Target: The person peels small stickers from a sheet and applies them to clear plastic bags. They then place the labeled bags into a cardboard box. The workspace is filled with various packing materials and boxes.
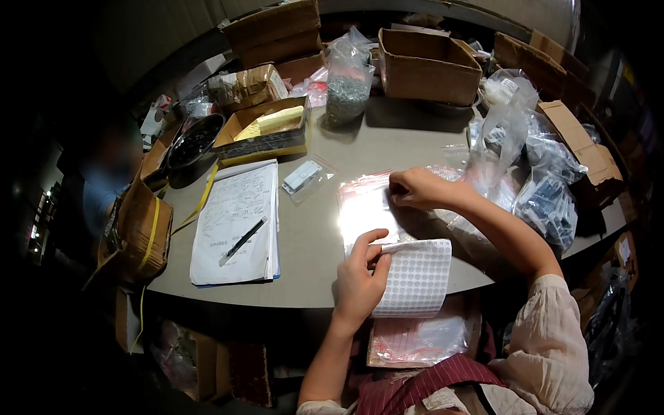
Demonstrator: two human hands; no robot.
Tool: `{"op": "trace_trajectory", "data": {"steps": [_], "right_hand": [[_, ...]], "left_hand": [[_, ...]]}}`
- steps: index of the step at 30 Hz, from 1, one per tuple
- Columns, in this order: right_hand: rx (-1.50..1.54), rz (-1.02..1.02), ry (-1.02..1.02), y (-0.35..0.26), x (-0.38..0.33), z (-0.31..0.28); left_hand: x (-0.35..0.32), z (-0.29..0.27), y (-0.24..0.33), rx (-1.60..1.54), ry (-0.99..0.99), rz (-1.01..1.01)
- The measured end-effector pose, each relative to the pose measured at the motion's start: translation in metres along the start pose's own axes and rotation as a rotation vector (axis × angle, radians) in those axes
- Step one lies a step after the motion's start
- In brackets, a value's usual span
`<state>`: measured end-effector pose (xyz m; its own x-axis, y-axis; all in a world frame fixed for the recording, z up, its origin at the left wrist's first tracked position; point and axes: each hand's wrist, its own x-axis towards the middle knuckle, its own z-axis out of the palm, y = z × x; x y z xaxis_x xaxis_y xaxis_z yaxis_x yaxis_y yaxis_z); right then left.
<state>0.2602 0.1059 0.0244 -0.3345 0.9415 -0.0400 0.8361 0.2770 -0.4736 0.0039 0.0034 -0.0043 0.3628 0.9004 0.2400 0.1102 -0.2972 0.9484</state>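
Observation:
My left hand [360, 282] pinches the upper left edge of a white sheet of small round stickers [415, 280], which hangs bent over the table's near edge. Beyond it lies a stack of clear plastic bags [366, 207] with red along the top, shining under the light. My right hand [418, 189] is over the right part of that stack, its fingers closed and pointing down. Whatever is between those fingertips is hidden. Left of the stack rests a small clear bag [309, 178] with a pale rectangular piece inside.
A stack of written papers [232, 228] with a black pen [242, 241] lies on the left. Cardboard boxes [429, 72], a bag of small grey-green parts [347, 93] and a dark bowl [196, 142] line the back. Filled plastic bags [546, 207] crowd the right. More clear bags [422, 339] are below the table edge.

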Motion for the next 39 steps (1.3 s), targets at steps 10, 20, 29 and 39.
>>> {"op": "trace_trajectory", "data": {"steps": [10, 20, 29, 39], "right_hand": [[-0.225, 0.355, -0.120, 0.023, -0.058, -0.057], [-0.116, -0.085, 0.094, -0.003, -0.029, -0.008], [-0.131, 0.074, 0.192, 0.018, -0.070, -0.037], [0.354, -0.060, -0.114, -0.042, -0.125, 0.001]], "left_hand": [[-0.001, 0.001, -0.001, -0.040, -0.043, -0.122], [-0.001, 0.000, -0.004, -0.101, -0.003, -0.101], [-0.001, 0.002, -0.006, -0.100, 0.041, -0.128], [-0.003, -0.006, -0.005, -0.147, -0.123, -0.112]]}}
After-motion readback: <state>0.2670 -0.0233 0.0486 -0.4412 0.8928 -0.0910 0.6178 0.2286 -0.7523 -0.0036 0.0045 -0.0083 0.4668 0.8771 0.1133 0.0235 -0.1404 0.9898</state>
